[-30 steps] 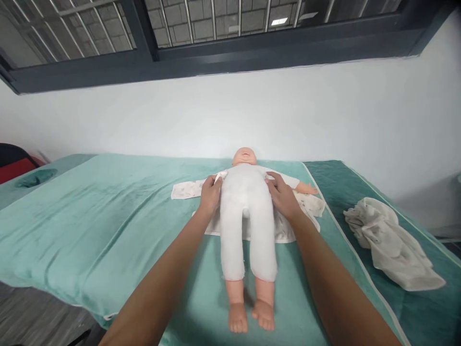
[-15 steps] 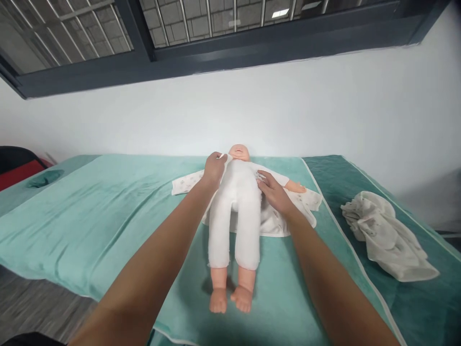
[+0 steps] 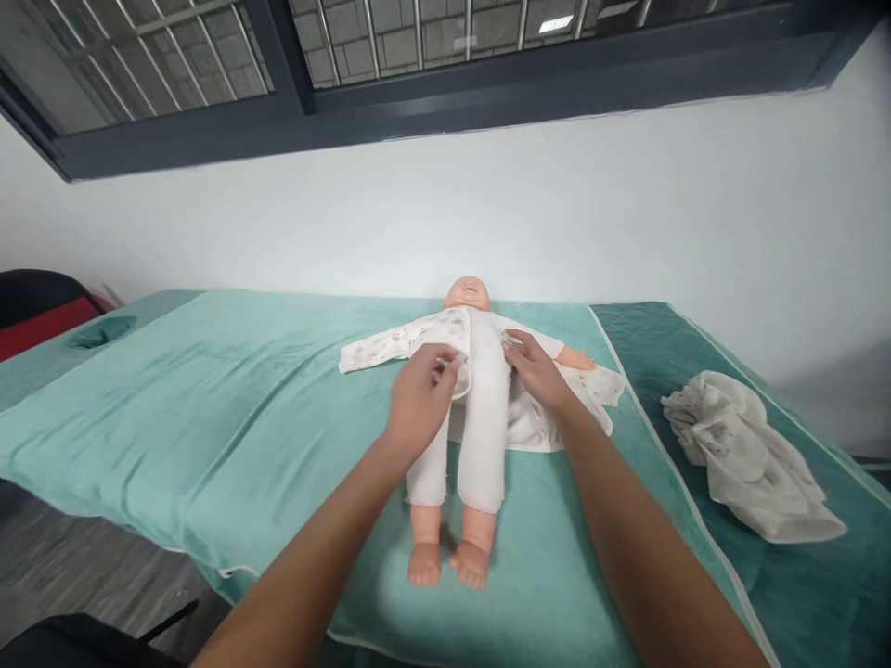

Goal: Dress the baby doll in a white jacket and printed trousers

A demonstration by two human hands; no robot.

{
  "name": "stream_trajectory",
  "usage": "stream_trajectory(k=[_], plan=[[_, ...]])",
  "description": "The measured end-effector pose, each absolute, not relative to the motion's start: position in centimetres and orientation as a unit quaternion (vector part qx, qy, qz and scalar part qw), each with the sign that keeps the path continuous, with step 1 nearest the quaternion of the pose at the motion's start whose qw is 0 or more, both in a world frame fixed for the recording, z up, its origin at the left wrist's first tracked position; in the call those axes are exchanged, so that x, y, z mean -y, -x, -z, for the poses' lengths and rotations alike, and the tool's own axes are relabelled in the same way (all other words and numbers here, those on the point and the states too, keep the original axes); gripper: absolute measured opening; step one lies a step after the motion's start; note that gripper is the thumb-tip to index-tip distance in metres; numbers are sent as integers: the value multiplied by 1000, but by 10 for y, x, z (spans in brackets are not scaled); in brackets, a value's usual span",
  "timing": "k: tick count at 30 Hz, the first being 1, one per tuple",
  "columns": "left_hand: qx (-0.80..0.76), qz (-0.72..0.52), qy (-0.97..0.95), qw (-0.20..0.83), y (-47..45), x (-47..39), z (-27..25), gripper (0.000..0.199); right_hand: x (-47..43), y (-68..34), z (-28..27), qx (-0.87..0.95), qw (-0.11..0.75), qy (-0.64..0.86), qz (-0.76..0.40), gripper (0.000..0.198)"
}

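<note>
A baby doll [image 3: 485, 408] with a white cloth body lies on its back, its feet towards me. Beneath it is spread a white, small-patterned baby shirt [image 3: 424, 334]. One front panel of the shirt lies over the doll's chest on the left, and the sleeve on that side stretches outward. My left hand [image 3: 421, 394] is closed, pinching this panel's edge over the doll's belly. At the doll's right side, my right hand [image 3: 535, 371] has its fingers curled in against the torso; what they grip is partly hidden. The doll's bare arm on that side rests above the other sleeve.
A teal cover [image 3: 278, 417] drapes the bed, with a darker teal cloth [image 3: 696, 445] along the right. A crumpled white garment [image 3: 752, 455] lies there. Behind stands a white wall [image 3: 390, 213] under a barred window. A red and black chair [image 3: 42, 315] is at the left.
My left hand has moved down from near the doll's neck to its belly, drawing the shirt panel across the chest. My right hand stays at the doll's side.
</note>
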State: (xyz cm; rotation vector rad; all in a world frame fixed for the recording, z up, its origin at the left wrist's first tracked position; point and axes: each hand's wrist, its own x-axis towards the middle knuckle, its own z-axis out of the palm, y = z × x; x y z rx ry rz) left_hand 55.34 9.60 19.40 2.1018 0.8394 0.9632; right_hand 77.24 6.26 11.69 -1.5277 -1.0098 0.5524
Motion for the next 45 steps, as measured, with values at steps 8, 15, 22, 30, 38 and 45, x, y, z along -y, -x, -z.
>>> stream_trajectory(k=[8, 15, 22, 30, 38, 45], plan=[[-339, -364, -845, 195, -494, -80, -138, 14, -63, -772, -117, 423, 563, 672, -230, 56], [-324, -369, -846, 207, -504, -83, -154, 24, -66, -772, -113, 425, 573, 666, -219, 55], [-281, -339, -881, 173, -573, -138, -184, 18, -58, -780, -128, 338, 600, 713, -130, 28], [-194, -6, -981, 6, -707, -151, -218, 35, -48, -833, -121, 83, 703, 706, -31, 37], [-115, 39, -992, -22, -764, -137, -182, 25, -35, -864, -110, 58, 770, 633, -51, 29], [-108, -8, -992, -69, -751, -164, -202, 35, -30, -874, -95, 131, 678, 719, -76, 21]])
